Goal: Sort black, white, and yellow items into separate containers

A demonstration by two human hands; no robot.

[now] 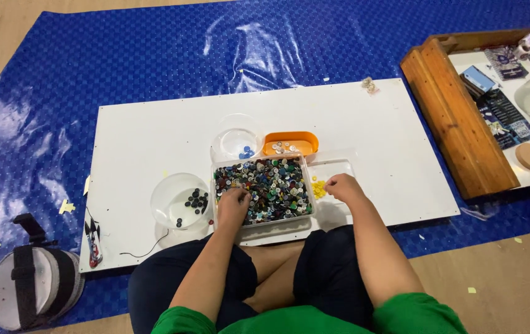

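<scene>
A clear tray [263,223] full of mixed buttons of many colours sits in front of me on a white board [153,133]. My left hand [233,204] rests in the tray's near left corner, fingers curled down into the buttons. My right hand [344,187] hovers at the tray's right edge, fingertips pinched just above a small pile of yellow buttons [318,188] in a clear lid [334,168]. Whether either hand holds a button is hidden.
A clear bowl with black buttons [181,201] stands left of the tray. Behind are a clear bowl with blue buttons [237,143] and an orange dish [290,144] with pale ones. A wooden tray [456,127] lies right; a strapped grey disc [30,287] lies left on blue matting.
</scene>
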